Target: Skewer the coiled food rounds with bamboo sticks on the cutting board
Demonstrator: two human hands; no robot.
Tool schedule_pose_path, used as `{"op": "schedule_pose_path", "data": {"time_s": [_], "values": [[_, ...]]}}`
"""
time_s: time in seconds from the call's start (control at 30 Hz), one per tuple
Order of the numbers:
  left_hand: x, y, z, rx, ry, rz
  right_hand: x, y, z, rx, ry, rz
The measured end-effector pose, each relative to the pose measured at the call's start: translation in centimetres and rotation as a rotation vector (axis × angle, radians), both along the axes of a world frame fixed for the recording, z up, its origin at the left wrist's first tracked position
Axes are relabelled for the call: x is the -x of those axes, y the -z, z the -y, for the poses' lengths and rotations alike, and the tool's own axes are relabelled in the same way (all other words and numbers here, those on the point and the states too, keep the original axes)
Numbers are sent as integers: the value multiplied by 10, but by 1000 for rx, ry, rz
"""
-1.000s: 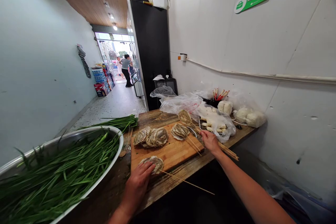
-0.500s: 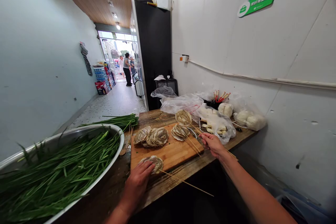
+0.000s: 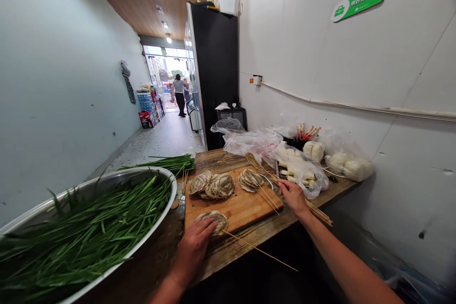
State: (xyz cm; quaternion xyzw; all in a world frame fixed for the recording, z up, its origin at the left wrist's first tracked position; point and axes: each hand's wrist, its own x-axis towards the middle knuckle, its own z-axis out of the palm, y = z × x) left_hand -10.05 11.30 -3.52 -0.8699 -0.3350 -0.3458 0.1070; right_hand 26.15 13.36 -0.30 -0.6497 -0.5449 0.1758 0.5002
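Note:
My left hand [image 3: 197,237] lies with fingers flat on a round, thin, grey-brown disc [image 3: 221,223] at the near left of the wooden cutting board [image 3: 245,206]. A bamboo skewer [image 3: 260,249] runs out of that disc past the table's edge. Pinched in my right hand [image 3: 290,194] are bamboo skewers [image 3: 319,211], their ends jutting out behind my wrist. A skewered disc [image 3: 253,160] is tilted almost edge-on beyond its fingers. Several loose discs [image 3: 217,185] are piled on the board, beside a stack of skewered discs [image 3: 250,179].
A big metal basin [image 3: 172,194] of green chives [image 3: 103,223] fills the left. More chives [image 3: 174,164] lie behind it. Plastic bags [image 3: 302,171] with pale food and red-tipped sticks [image 3: 308,132] stand at the back right. A dark cabinet [image 3: 217,66] rises behind; people [image 3: 180,92] stand by the doorway.
The disc beyond my right hand has turned from facing me to nearly edge-on. More skewer ends show behind my right wrist. My left hand stays on its disc; the view has shifted slightly.

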Motion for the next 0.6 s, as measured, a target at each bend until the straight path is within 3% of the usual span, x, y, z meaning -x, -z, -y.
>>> {"op": "schedule_pose_path", "data": {"time_s": [0.2, 0.37, 0.5, 0.6], "values": [[-1, 0, 3, -4, -19, -1, 12, 11, -3, 30, -57, 300], [-2, 0, 4, 24, -9, -1, 39, -7, 32, 2, -76, 475], [-2, 1, 5, 57, -19, 21, 80, -17, 79, 73, -400, 545], [-3, 2, 6, 99, -20, 33, 100, -12, 101, 200, -512, 498]]}}
